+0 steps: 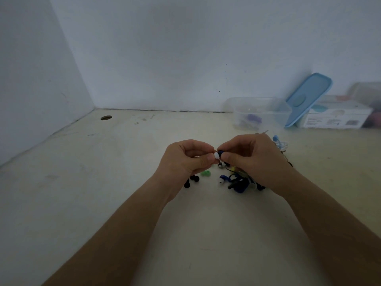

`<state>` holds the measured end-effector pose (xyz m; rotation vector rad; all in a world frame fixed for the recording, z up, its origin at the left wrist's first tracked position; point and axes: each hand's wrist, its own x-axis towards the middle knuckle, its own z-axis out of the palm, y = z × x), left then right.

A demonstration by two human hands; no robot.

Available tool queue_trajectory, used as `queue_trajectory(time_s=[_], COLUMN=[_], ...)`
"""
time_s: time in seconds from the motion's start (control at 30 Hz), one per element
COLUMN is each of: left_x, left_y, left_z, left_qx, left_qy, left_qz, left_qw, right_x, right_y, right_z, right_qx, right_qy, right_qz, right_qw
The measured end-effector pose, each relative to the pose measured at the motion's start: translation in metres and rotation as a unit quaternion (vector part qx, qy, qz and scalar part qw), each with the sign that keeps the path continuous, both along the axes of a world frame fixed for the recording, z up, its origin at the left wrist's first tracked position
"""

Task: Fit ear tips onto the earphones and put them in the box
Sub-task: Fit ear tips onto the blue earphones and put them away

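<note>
Head view showed both hands raised just above the table (115, 182), meeting at the fingertips. The left hand (185, 159) pinched a white ear tip (216, 155) between thumb and forefinger, its other fingers (198, 150) curled in. The right hand (253, 159) pinched a blue earbud (220, 152) in tight fingers, the bud's nozzle pressed against the tip. Whether the tip was already seated over the nozzle could not be told, since the fingertips hid the joint. Below the hands lay a tangle of earphones (239, 183), among them a second blue bud with a white tip already fitted (222, 179). A loose green ear tip (205, 173) and a few black ear tips (191, 180) lay just beside the tangle. The clear plastic box (261, 112) stood open well apart at the back right of the table, its blue lid (307, 98) leaning against it and a white carton (338, 118) beyond. The fitting step looked under way, with boxing yet to come. The main risk was the soft tip folding or going on crooked if pushed off-axis, so that it popped off later in the box. A slipping pinch could also flick the small tip among the loose ones on the table. The cord trailing into the tangle might snag and drag other earphones along when the pair was lifted toward the box.
</note>
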<state>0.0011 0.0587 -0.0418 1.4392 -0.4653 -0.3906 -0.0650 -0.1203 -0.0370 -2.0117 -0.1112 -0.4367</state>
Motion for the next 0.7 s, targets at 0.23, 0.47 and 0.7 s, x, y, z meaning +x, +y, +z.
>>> queue_trajectory(time_s=[0.23, 0.47, 0.7], left_x=[-0.0001, -0.0001, -0.0008], left_y=[-0.0005, -0.0002, -0.0001], left_z=[-0.001, -0.0004, 0.0003], left_qx=[-0.002, -0.027, -0.027], left_qy=[0.003, 0.036, 0.038], left_qz=[0.012, -0.003, -0.008], left_qw=[1.0, 0.999, 0.999], right_x=[0.0016, 0.0022, 0.0003], right_y=[0.0024, 0.0021, 0.0004], right_z=[-0.0033, -0.0038, -0.0019], right_qx=[0.018, 0.03, 0.034], right_qy=[-0.011, -0.006, -0.008], right_qz=[-0.004, 0.004, 0.016], right_qw=[1.0, 1.0, 0.999])
